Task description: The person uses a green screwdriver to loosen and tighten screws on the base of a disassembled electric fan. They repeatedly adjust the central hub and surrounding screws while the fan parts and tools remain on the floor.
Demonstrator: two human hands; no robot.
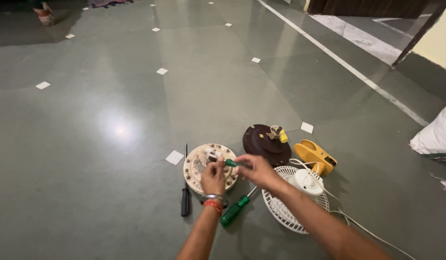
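Hands meet over a round cream-coloured motor plate (209,167) lying flat on the grey polished floor (112,120). The left hand (213,177), wearing a steel bangle and red thread at the wrist, is closed in a pinch on the plate's small fittings, while the right hand (256,171) is closed around a short green-handled tool (231,163) whose tip points into the same spot. A black-handled screwdriver (185,192) lies just left of the plate, a green-handled screwdriver (237,208) just below it, both near the wrists. A dark brown round cover (264,143), a yellow plastic housing (315,156) and a white plastic fan grille (285,207) with its white cord sit close on the right. Risks appear plain: the tool tip could slip off towards the pinching fingers, a freed small part could skitter away across the smooth floor, and a forearm could snag the cord.
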